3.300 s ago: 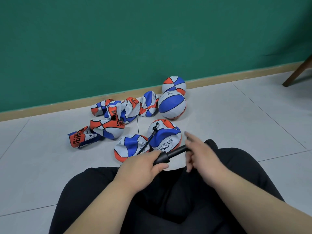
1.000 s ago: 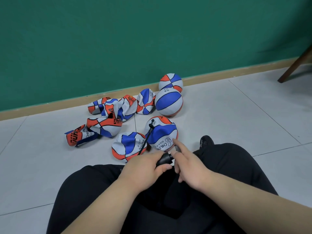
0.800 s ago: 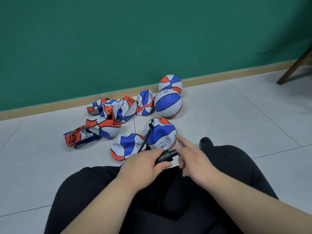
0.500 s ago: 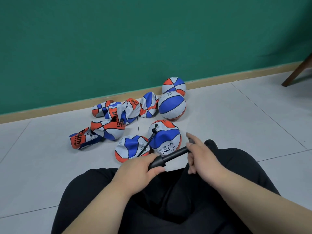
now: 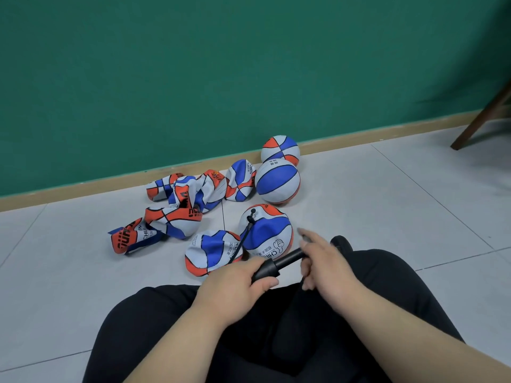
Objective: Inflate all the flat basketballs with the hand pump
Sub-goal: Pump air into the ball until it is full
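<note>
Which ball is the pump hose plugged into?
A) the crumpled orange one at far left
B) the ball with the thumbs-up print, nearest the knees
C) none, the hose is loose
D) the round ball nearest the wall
B: the black hose runs from the pump, gripped by the left hand, up to the valve on top of the thumbs-up ball.

Mid-frame, the round rubber basketballs (image 5: 277, 183) and crumpled flat basketballs (image 5: 177, 219) share blue, orange-red and white panels with black seams. The slim plastic hand pump (image 5: 284, 258) is black; the wall (image 5: 193, 64) above, plain green.
</note>
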